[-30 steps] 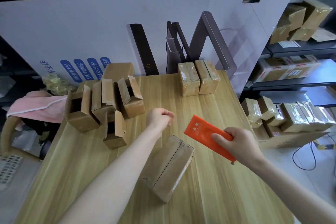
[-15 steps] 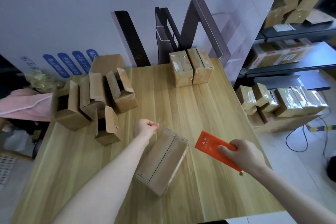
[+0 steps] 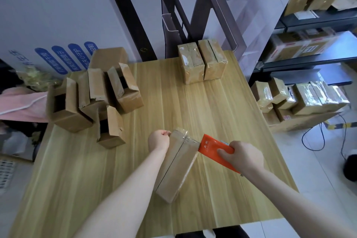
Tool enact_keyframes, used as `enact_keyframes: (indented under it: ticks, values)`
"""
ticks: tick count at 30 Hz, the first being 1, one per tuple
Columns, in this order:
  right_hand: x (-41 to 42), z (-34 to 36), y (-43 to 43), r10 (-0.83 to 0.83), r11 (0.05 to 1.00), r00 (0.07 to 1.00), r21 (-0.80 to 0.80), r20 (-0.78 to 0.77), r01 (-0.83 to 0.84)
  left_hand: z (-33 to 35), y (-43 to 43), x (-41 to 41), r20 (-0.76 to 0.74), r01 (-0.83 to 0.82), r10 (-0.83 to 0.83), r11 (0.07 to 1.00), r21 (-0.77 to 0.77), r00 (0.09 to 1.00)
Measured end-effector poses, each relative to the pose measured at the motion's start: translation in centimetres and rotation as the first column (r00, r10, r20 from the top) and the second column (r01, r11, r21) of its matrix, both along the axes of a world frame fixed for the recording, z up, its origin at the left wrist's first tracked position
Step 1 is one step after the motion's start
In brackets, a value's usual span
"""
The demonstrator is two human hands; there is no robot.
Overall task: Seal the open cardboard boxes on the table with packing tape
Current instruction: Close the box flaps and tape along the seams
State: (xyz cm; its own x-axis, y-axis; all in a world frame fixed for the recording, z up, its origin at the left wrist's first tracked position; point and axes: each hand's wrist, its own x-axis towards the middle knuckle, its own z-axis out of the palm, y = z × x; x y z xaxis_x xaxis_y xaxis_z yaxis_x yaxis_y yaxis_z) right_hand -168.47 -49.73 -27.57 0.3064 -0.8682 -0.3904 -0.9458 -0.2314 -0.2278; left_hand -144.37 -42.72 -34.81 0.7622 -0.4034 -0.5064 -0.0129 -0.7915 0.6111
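Taping a closed box on the desk

My left hand [image 3: 159,139], a fist, touches the box [image 3: 178,162] at its far end; my right hand [image 3: 243,155] grips the orange tape dispenser [image 3: 212,146] against its corner.

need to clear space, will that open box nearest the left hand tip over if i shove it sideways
Probably yes: the open box stands upright on a narrow base with flaps raised, so a high shove likely topples it. It looks empty inside, so likely light, sliding easily on the smooth wooden table if pushed low.
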Motion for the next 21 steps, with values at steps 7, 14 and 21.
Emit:
enact_keyframes:
  ticks: [7, 14, 21]
  values:
    - [1.3, 0.8, -0.5, 0.088, 0.992, 0.994, -0.087, -0.068, -0.094, 0.8, 2.1, -2.3, 0.036, 0.008, 0.001, 0.962, -0.273, 0.999]
    - [4.6, 3.1, -1.3, 0.226, 0.962, 0.957, -0.110, -0.182, -0.248, -0.3, 3.4, -3.1, 0.037, 0.084, -0.077, 0.949, -0.305, 0.996]
    - [7.6, 1.9, 0.6, 0.245, 0.939, 0.946, -0.191, -0.212, -0.286, -0.3, 3.3, -3.5, 0.052, 0.042, -0.026, 0.937, -0.348, 0.998]
